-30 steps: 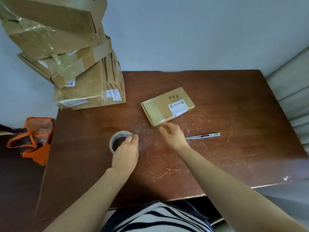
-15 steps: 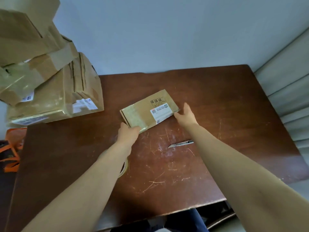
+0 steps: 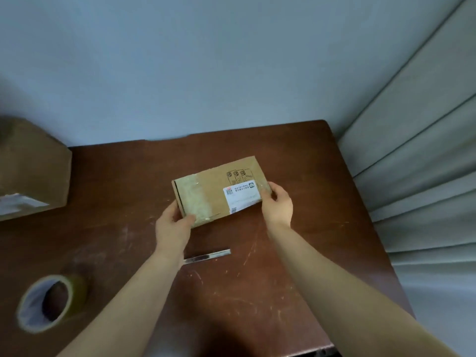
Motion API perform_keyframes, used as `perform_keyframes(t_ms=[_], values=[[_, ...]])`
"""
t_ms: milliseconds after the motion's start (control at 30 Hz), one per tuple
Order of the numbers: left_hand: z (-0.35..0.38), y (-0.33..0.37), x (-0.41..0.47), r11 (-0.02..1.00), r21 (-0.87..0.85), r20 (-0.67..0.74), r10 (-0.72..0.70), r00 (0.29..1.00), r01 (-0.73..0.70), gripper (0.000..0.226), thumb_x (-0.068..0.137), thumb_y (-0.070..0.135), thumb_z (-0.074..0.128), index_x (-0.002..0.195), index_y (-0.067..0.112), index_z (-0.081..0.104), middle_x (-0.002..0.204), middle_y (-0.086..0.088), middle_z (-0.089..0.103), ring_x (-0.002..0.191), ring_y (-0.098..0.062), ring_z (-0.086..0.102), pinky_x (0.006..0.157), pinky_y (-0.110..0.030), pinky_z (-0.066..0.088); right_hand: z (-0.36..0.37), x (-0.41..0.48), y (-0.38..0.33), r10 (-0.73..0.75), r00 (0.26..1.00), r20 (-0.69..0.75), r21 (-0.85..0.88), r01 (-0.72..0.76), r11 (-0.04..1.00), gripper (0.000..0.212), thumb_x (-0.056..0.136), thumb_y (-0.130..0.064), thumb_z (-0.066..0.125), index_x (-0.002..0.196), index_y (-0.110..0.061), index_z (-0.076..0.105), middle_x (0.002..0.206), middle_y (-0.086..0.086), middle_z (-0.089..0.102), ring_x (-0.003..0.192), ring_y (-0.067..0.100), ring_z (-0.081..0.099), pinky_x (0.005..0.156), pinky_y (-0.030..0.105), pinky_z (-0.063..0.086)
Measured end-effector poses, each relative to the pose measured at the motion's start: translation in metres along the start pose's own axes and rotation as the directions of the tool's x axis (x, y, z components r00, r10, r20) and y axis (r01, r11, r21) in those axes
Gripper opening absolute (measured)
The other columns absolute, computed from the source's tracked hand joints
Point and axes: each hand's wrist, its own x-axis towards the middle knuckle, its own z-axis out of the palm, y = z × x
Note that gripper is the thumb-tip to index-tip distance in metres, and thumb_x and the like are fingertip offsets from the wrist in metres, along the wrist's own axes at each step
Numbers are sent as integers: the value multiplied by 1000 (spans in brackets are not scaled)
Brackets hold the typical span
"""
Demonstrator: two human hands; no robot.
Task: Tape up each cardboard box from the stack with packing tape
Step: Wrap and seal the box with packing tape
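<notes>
Box (image 3: 219, 191) now in left hand (image 3: 172, 228), right hand (image 3: 278, 204)

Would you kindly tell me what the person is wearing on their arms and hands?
Nothing that shows: both forearms are bare up to the frame's edge, with no sleeves. The left hand and the right hand wear no gloves, and no ring, watch or wrist strap is visible, though the picture is slightly soft.

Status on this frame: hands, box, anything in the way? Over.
Left hand and right hand grip small box at its ends. Tape roll untouched, near left. Knife beside left wrist, clear of box.
</notes>
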Motion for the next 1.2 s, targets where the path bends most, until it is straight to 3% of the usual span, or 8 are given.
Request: perform_keyframes(t_ms=[133,300,433,667,967,1033,1133,1200], values=[[70,12,-13,996,40,91,78,993,-82,55,83,-16,56,127,18,61,108,6,67,99,-8,60,85,-19,44,-57,37,7,17,987,-161,53,-9,999,31,94,-24,55,123,-19,60,123,0,61,117,21,53,104,41,42],[145,25,-14,980,103,163,154,975,-172,46,84,-14,56,117,17,66,90,16,65,83,1,60,75,-14,43,-111,83,7,32,972,-232,114,-5,993,30,94,-19,55,124,-13,58,118,3,62,110,18,57,95,30,45],[180,30,-6,963,205,257,120,959,-175,43,85,-10,58,117,18,65,91,14,66,86,-5,61,78,-19,45,-134,114,13,73,984,-165,88,-59,994,40,95,-20,54,135,-15,50,129,5,58,120,21,53,105,39,42],[201,13,16,940,337,335,-67,940,-53,36,92,1,57,125,14,61,112,5,63,96,-11,54,85,-24,38,-152,112,38,56,998,-9,120,-55,991,52,96,-28,54,145,-32,35,141,-4,47,122,4,42,102,21,31],[208,3,22,941,338,319,-85,944,-29,48,99,6,46,146,15,38,143,0,46,126,-14,45,99,-18,28,-148,113,46,-11,1000,14,32,10,999,67,93,-33,58,148,-41,21,152,-9,33,139,11,29,115,34,25],[209,4,20,947,319,313,-77,947,-29,45,99,3,45,143,14,42,139,4,50,119,-8,49,98,-16,30,-151,113,46,9,999,46,73,-12,997,67,93,-33,58,147,-45,20,152,-9,32,139,11,29,116,39,25],[212,6,11,955,288,243,-7,970,-65,42,97,-2,46,134,14,54,105,16,64,84,7,55,79,-7,40,-160,112,50,18,993,116,162,-37,986,68,92,-30,61,144,-50,22,151,-12,34,137,7,31,116,39,26],[221,10,10,959,274,191,23,981,-76,42,96,-2,47,134,15,54,105,14,65,88,4,58,88,-15,46,-168,119,47,-1,989,148,158,-23,987,68,91,-24,61,144,-48,25,149,-12,36,136,6,31,116,39,27]])
